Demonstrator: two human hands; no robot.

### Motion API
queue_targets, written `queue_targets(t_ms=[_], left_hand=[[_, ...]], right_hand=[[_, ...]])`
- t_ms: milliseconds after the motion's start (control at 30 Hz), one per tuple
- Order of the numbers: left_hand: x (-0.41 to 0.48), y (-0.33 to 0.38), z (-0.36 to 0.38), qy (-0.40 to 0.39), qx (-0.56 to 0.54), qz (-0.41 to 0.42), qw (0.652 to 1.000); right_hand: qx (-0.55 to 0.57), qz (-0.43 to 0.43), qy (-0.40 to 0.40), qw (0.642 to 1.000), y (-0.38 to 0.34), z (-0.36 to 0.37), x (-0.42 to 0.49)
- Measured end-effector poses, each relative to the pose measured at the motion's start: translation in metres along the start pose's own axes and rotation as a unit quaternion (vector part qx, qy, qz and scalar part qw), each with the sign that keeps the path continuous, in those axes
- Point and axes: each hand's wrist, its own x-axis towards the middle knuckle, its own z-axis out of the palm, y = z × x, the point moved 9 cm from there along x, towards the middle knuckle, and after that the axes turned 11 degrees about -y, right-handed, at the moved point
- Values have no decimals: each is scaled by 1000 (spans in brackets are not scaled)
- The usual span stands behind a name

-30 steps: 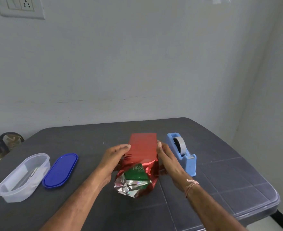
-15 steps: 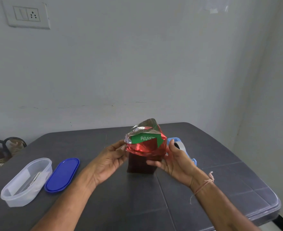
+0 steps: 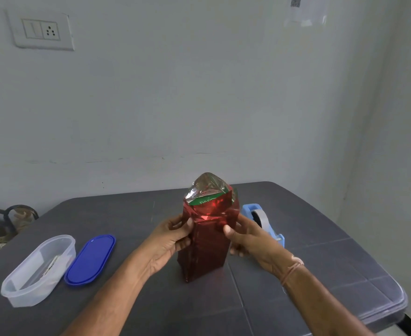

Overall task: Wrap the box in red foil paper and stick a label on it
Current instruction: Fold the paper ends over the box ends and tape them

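Just below the centre of the frame, the box is stood upright on the dark grey table, its sides already sheathed in red foil paper. At the top the foil is left open and crumpled, so that its silver inner face and a strip of the green carton are seen. The box is gripped near its upper edge from both sides: the left hand is curled round the left corner, and the right hand is set with the thumb on the front face and the fingers hidden behind.

The foil is judged thin, slick and quick to crease or tear, while the carton under it appears stiff and light. Hold is best taken on the firm corners under the loose collar, not on the collar itself. A tall, narrow box may be tipped easily.

A blue tape dispenser is placed right of the box, behind the right hand. At lower left a clear plastic container and its blue lid are laid side by side.
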Motion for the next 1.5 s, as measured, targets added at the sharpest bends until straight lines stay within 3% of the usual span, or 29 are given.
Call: queue_targets(t_ms=[167,467,567,633,700,767,867,933,1000,1100,1167,1267,1367,1500], left_hand=[[-8,2,-8,29,32,-4,999],[-10,3,-11,47,36,-19,998],[-11,23,-30,136,56,35,988],[-19,58,-33,185,134,114,967],[-23,97,-16,161,290,189,924],[-20,123,15,114,493,214,835],[-5,139,50,76,713,181,673],[6,143,60,50,767,137,624],[14,146,68,11,762,120,636],[27,144,76,-51,703,111,700],[29,140,78,-52,680,100,725],[31,133,90,-58,678,112,724],[30,147,99,-23,622,137,771],[42,140,104,-4,664,1,748]], right_hand=[[-88,-62,62,992,-10,-8,-1],[-49,-120,37,991,-26,-11,18],[-70,-109,28,991,-26,-12,25],[-85,-101,30,991,-25,-15,30],[-87,-96,32,991,-24,-16,32],[-75,-93,35,992,-23,-19,33],[-70,-90,30,993,-22,-18,36],[-72,-89,27,993,-22,-17,39],[-69,-83,30,994,-21,-18,40],[-73,-80,44,993,-19,-23,38],[-81,-79,52,992,-20,-26,36],[-106,-67,52,991,-21,-20,37],[-120,-63,57,989,-23,-17,38],[-122,-58,60,989,-22,-18,37]])
